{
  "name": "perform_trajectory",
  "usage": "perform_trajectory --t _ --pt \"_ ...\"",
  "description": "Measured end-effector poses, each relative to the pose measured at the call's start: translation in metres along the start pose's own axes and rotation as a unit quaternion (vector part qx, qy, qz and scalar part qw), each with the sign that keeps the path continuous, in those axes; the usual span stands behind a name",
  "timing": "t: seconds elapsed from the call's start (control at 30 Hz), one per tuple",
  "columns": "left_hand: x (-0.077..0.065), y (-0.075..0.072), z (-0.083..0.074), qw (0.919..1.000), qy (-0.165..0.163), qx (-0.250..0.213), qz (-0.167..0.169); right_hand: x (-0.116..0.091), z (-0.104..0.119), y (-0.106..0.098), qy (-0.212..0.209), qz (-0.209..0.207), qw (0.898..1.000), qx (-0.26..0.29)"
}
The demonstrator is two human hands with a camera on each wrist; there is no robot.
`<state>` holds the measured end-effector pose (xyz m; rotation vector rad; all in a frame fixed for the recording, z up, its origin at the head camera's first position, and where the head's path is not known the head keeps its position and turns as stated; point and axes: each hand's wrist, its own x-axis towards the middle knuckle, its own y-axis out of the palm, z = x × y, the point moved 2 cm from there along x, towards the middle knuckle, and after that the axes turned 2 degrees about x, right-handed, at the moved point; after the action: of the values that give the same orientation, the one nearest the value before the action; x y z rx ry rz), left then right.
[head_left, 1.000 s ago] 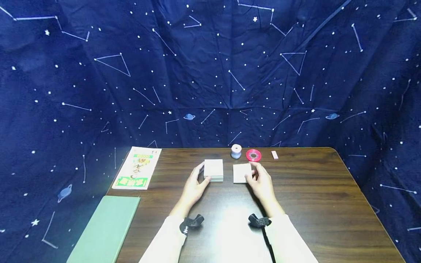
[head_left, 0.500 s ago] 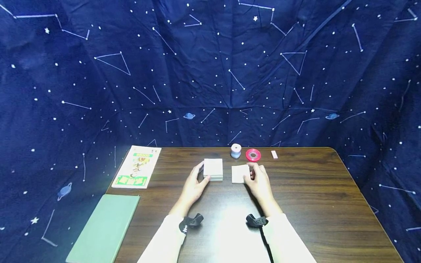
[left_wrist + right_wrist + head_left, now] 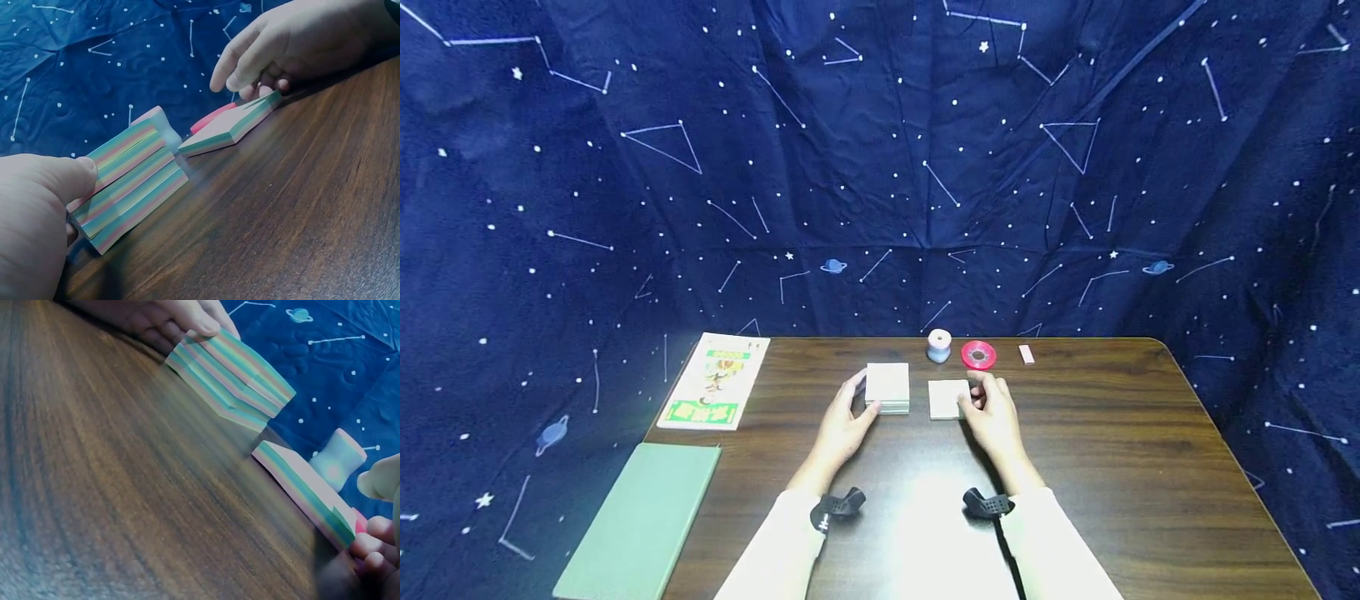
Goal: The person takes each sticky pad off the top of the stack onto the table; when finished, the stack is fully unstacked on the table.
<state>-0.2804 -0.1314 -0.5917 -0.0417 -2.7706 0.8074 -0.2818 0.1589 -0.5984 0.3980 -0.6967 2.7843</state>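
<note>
A stack of square sticky note pads (image 3: 887,385), with white tops and pastel-striped sides (image 3: 134,181), stands in front of me. My left hand (image 3: 839,431) grips its left side, thumb on the near face and fingers behind. A single sticky note pad (image 3: 947,400) of the same kind lies flat on the table to the right of the stack, a gap between them. My right hand (image 3: 996,425) is at that pad's right edge; in the right wrist view, its lower fingers (image 3: 372,544) are bent at the pad's end, where a green sheet corner lifts, while the foremost digit stays apart.
Behind the pads are a pale spool (image 3: 938,346), a red ring-shaped reel (image 3: 978,355) and a small pink-white block (image 3: 1026,354). On the left lie a printed booklet (image 3: 713,382) and a green notebook (image 3: 640,517). A dark starry cloth (image 3: 880,167) hangs behind the table (image 3: 1120,483).
The single pad has come down from a slight tilt to lie flat, shifting a little toward me and left with my right hand. My left hand stays on the stack.
</note>
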Motion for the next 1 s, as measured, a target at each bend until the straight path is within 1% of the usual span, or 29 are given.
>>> perform_trajectory --t 0.17,0.27,0.33,0.4,0.5,0.6,0.67,0.77,0.87,1.0 --pt "0.001 0.0 0.002 0.9999 -0.013 -0.001 0.003 0.001 -0.004 -0.001 -0.013 -0.029 0.998 0.052" --pt "0.0 0.001 0.004 0.9998 -0.019 0.001 0.005 0.0 0.0 -0.001 -0.017 -0.037 0.997 0.062" --pt "-0.001 0.002 0.005 0.9998 -0.018 -0.001 0.004 0.001 0.008 0.0 -0.026 -0.03 0.997 0.059" --pt "-0.001 0.002 0.004 0.9999 -0.016 -0.004 0.002 0.004 0.018 0.003 -0.038 -0.008 0.998 0.051" --pt "-0.001 0.002 0.003 0.9999 -0.009 -0.003 -0.005 0.012 0.034 0.009 -0.046 0.046 0.997 0.035" --pt "-0.001 0.003 0.003 1.0 -0.007 0.0 -0.004 0.017 0.046 0.017 -0.025 0.102 0.994 0.02" --pt "-0.002 0.004 0.002 1.0 -0.007 0.001 -0.001 0.02 0.053 0.021 -0.015 0.125 0.992 0.007" --pt "-0.002 0.004 0.002 1.0 -0.008 -0.001 0.005 0.025 0.064 0.027 -0.012 0.148 0.989 -0.004" --pt "-0.002 0.002 0.001 1.0 -0.008 0.001 0.005 0.031 0.075 0.034 -0.014 0.159 0.987 -0.01" --pt "-0.003 -0.001 0.002 0.9999 -0.007 0.013 0.004 0.032 0.081 0.045 0.009 0.174 0.985 -0.003"
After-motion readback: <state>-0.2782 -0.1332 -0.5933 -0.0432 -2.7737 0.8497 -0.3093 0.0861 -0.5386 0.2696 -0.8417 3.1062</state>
